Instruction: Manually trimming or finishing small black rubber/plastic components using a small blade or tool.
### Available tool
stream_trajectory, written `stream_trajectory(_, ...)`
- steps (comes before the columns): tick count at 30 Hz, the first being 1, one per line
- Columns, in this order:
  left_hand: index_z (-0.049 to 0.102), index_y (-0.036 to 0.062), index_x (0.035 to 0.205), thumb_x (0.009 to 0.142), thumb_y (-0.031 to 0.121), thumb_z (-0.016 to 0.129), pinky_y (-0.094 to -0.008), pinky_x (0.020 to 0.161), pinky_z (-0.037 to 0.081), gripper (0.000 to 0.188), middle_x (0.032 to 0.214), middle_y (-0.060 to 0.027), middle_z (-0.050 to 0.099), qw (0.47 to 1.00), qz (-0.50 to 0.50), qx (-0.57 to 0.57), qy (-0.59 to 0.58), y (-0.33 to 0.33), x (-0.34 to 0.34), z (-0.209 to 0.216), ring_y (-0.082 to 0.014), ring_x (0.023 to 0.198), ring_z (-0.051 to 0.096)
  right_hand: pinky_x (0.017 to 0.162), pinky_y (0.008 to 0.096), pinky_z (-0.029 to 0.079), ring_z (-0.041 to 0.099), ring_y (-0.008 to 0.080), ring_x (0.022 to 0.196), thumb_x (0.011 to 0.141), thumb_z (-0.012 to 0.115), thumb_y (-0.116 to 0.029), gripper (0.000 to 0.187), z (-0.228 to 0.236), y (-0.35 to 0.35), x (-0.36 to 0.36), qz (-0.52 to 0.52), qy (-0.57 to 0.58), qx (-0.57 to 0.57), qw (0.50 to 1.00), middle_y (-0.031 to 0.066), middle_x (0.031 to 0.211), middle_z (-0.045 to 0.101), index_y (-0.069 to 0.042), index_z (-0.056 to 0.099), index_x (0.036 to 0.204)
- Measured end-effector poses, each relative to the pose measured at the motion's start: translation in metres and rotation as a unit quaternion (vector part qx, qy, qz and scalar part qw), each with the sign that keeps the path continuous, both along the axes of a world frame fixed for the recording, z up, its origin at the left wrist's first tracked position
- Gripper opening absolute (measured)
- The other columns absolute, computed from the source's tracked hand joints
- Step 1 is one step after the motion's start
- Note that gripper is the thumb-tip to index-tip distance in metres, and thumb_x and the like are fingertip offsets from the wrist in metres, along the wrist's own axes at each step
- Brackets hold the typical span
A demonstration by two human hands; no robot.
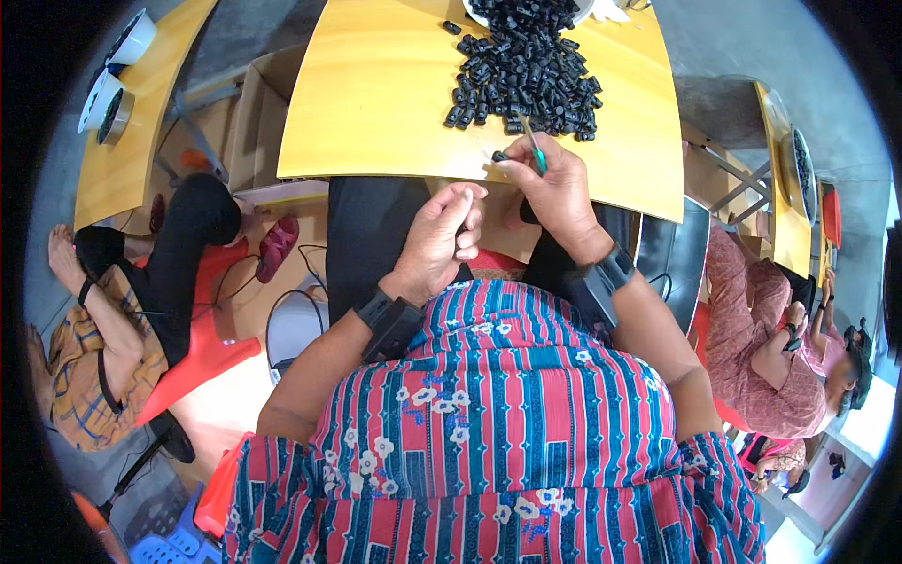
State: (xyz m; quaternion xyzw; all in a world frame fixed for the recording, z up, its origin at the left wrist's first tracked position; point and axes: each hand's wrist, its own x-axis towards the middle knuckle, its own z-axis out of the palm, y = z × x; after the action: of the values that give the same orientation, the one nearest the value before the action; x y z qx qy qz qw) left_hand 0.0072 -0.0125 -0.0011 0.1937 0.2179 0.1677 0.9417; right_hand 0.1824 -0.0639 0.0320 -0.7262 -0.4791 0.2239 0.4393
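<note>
My right hand [554, 193] is at the table's near edge, its fingers closed round a thin tool with a green handle [538, 160] and a narrow tip pointing away from me. Between that hand's thumb and forefinger sits a small black cylindrical part [499, 157]. My left hand [435, 237] is to its left, just off the table edge above my lap, with its fingers curled and the thumb pressed on the forefinger. What it holds, if anything, is hidden. Beyond the right hand lies a heap of small black plastic parts [526, 80].
The yellow table [366, 94] carries a white bowl [477, 13] at its far side, with black parts spilling from it. People sit at other yellow tables on the left and right. Several bowls [134, 39] stand on the left table. A red stool [202, 329] is at left.
</note>
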Motion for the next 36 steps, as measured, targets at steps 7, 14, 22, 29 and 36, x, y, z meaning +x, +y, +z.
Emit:
stream_trajectory(7,0.046,0.0067,0.116,0.097,0.021,0.051,-0.0188,0.046,0.033,0.024,0.072,0.0013,0.046,0.998,0.0,0.064,0.02,-0.005,0.001,0.006,-0.0057,0.054,0.04,0.067,0.0247,0.049,0.056,0.0089,0.073,0.073,0.075,-0.001,0.024,0.014,-0.028,-0.023,0.01,0.158,-0.008,0.987,0.0035,0.079,0.06,-0.002,0.057,0.089)
stream_trajectory(14,0.048,0.0083,0.114,0.096,0.02,0.052,-0.018,0.046,0.033,0.021,0.071,0.0016,0.047,0.998,-0.005,0.05,0.032,-0.011,-0.001,0.008,-0.0049,0.053,0.04,0.064,0.0244,0.048,0.056,0.0088,0.069,0.07,0.077,-0.005,0.027,0.026,-0.036,-0.033,0.032,0.011,0.032,0.999,0.0039,0.076,0.06,-0.002,0.057,0.088)
stream_trajectory(22,0.054,0.0083,0.107,0.096,0.02,0.054,-0.0165,0.045,0.033,0.016,0.076,0.0028,0.05,0.999,0.014,0.033,0.01,-0.015,0.0,0.015,-0.002,0.055,0.04,0.065,0.024,0.048,0.059,0.0108,0.069,0.068,0.078,-0.009,0.03,0.026,-0.042,-0.04,0.018,0.032,0.068,0.997,0.0049,0.076,0.062,-0.003,0.063,0.094)
stream_trajectory(29,0.054,0.0089,0.104,0.096,0.021,0.054,-0.0168,0.045,0.034,0.015,0.078,0.0031,0.05,1.0,0.013,0.021,-0.003,-0.016,0.001,0.011,-0.002,0.055,0.04,0.067,0.0278,0.051,0.065,0.0188,0.073,0.07,0.077,-0.013,0.03,0.016,-0.044,-0.037,0.041,-0.038,0.09,0.994,0.0104,0.083,0.067,-0.006,0.069,0.098)
stream_trajectory(36,0.053,0.0093,0.102,0.095,0.021,0.056,-0.017,0.045,0.034,0.014,0.078,0.0037,0.05,1.0,0.023,0.006,0.014,-0.018,-0.002,0.008,-0.0021,0.056,0.041,0.067,0.0298,0.052,0.065,0.0237,0.073,0.069,0.077,-0.014,0.025,0.018,-0.044,-0.039,0.052,-0.106,0.128,0.985,0.0116,0.084,0.067,-0.006,0.071,0.093)
